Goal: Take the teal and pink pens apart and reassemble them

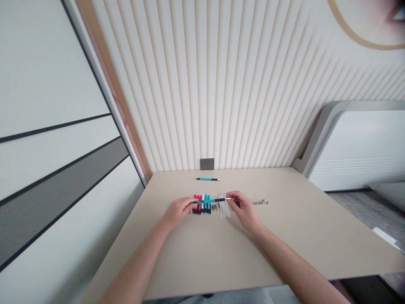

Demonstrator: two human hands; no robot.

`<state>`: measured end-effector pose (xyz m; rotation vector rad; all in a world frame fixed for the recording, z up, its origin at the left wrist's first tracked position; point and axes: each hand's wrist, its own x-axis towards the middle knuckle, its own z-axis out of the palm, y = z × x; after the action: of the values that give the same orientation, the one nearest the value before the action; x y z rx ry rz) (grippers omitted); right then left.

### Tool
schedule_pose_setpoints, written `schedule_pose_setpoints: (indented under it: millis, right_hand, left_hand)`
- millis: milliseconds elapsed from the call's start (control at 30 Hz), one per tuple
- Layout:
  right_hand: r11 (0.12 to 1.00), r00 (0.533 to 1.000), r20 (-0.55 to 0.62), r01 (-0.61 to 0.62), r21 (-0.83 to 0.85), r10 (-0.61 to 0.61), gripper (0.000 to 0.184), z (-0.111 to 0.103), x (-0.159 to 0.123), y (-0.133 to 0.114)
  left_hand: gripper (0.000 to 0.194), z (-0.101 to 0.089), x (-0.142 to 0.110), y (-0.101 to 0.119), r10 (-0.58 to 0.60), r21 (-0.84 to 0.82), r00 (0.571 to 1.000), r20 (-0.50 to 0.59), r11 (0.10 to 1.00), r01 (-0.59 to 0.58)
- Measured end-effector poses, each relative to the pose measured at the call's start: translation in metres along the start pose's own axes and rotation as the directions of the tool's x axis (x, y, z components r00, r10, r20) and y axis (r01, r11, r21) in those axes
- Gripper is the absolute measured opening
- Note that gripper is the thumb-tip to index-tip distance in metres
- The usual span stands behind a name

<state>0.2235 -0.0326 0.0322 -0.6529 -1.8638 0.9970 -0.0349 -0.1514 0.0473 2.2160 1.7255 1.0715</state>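
Observation:
A blue ballpoint pen (207,202) with a black grip lies level between my two hands, above the table. My left hand (180,210) is closed around its left end. At the right end, the fingers of my right hand (242,207) pinch a thin silver piece (228,198); whether it is the tip or a refill I cannot tell. Under the pen is a row of red, white and blue pen barrels (198,209) with black ends. Small dark parts (214,207) lie beside them, then several thin white refills (225,210), partly covered by my right hand.
A finished-looking blue and black pen (208,179) lies farther back on the beige table (196,253). Several small springs or metal parts (261,202) lie right of my right hand. A socket (207,164) is on the ribbed wall; a white cabinet (57,202) stands at left.

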Motion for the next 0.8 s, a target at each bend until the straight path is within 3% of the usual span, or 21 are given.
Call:
schedule_pose_setpoints:
  millis: [200,367,500,600,700,800]
  right_hand:
    - [0.998,0.999,-0.048,-0.024,-0.064,0.021,0.028,-0.010,0.003,-0.001]
    - [0.964,0.989,-0.132,0.033,-0.263,-0.069,0.031,-0.050,0.010,0.002]
    - [0.869,0.999,0.001,0.044,-0.493,-0.050,0.033,-0.099,-0.002,0.018]
    - [0.726,0.995,0.093,0.087,-0.682,-0.032,0.029,-0.130,-0.022,0.038]
    - [0.641,0.984,0.180,0.147,-0.754,-0.014,0.028,-0.146,-0.037,0.053]
    - [0.612,0.971,0.238,0.191,-0.767,-0.004,0.027,-0.148,-0.041,0.061]
  left_hand:
    - [0.026,0.000,-0.001,-0.004,0.003,0.014,1.000,-0.018,1.000,-0.003]
    - [0.027,-0.002,0.000,-0.004,0.009,0.044,1.000,-0.020,0.999,-0.008]
    - [0.025,-0.003,0.001,-0.002,0.006,0.061,1.000,-0.011,0.998,-0.005]
    - [0.023,-0.003,0.002,-0.001,0.023,0.065,1.000,0.003,0.998,-0.023]
    - [0.024,-0.001,0.002,-0.002,0.034,0.052,0.999,0.010,0.998,-0.035]
    - [0.025,-0.002,0.002,-0.003,-0.002,0.051,1.000,0.018,0.999,0.001]
